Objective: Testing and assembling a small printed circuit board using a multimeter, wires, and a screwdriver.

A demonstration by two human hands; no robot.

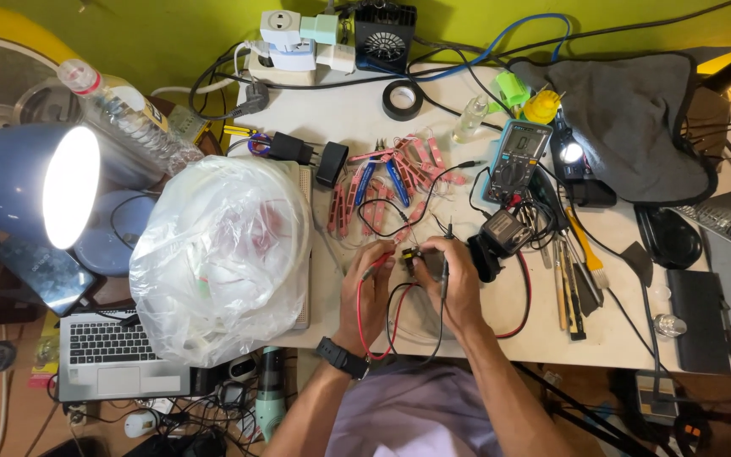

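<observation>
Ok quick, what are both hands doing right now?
Left hand: closed around the red probe.
Right hand: closed around the black probe, tip by a small black part.

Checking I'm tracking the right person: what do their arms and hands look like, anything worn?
Both forearms are bare, no sleeves or gloves. The left hand has a black wristwatch on its wrist; the right hand wears nothing visible.
</observation>
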